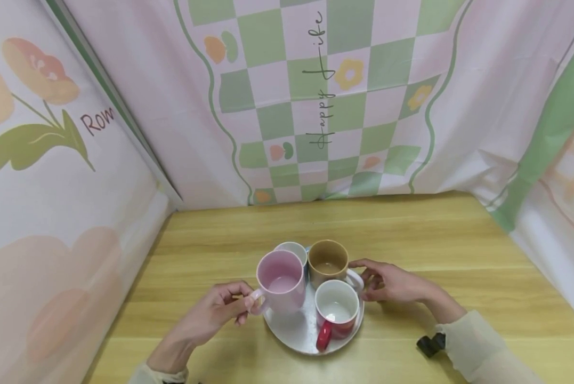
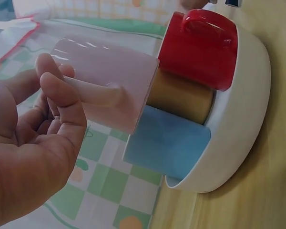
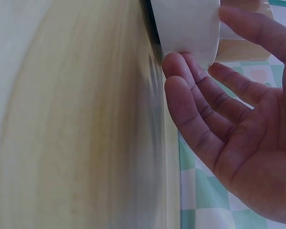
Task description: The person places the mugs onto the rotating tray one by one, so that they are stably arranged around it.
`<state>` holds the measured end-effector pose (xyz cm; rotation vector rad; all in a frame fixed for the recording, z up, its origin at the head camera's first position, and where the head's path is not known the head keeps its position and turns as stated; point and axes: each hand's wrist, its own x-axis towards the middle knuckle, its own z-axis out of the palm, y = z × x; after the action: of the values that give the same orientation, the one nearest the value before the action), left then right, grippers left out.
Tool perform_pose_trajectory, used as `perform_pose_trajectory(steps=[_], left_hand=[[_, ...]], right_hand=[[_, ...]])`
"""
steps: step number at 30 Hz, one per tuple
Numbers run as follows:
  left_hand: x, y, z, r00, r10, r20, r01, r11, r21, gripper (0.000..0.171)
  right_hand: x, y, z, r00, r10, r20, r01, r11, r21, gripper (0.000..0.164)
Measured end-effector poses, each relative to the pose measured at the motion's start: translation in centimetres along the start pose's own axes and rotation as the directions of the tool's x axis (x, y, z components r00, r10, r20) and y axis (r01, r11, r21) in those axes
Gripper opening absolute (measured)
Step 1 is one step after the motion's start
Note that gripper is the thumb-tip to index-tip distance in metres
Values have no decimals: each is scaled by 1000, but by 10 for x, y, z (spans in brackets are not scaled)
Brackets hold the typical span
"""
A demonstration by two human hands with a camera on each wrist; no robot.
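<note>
My left hand point(image 1: 219, 309) pinches the handle of a pink mug point(image 1: 287, 296) between thumb and fingers. In the left wrist view that pink mug point(image 2: 109, 62) is raised above the other mugs. A round white dish point(image 1: 291, 333) holds a brown mug point(image 1: 328, 258) with a white handle, a red mug point(image 1: 346, 326) with a white inside, and a blue mug point(image 2: 167, 143), mostly hidden behind the pink one in the head view. At the dish's right side is my right hand point(image 1: 392, 282), fingers loosely bent, fingertips at the white wall point(image 3: 188, 28) of the dish.
The dish stands on a wood-grain table point(image 1: 210, 234). Behind it hangs a green-and-white checked cloth point(image 1: 310, 117), and a flower-printed cloth point(image 1: 42, 213) covers the left side. A black object point(image 1: 430, 345) sits at the right sleeve's cuff.
</note>
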<state>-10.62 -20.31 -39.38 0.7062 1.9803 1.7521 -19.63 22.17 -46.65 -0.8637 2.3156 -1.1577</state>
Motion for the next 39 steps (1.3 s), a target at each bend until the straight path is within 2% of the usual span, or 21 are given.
perform_pose_trajectory(steps=[13,23,32,39], left_hand=[[6,-23,7,998,-24,57,24,1000,-6,23],[11,-40,6,994,-86,72,88,996,-29,28],[16,-55,4,982,-167,92,174,982,-73,30],[17,-60,2,982,-157,107,160,987,-23,28]], right_hand=[[-1,-1,0,1000,-4,7,4,1000,22,75],[-1,-1,0,1000,-4,4,3,1000,17,75],[-1,-1,-1,1000,-7,3,7,1000,10,76],[-1,0,0,1000,-5,5,5,1000,19,75]])
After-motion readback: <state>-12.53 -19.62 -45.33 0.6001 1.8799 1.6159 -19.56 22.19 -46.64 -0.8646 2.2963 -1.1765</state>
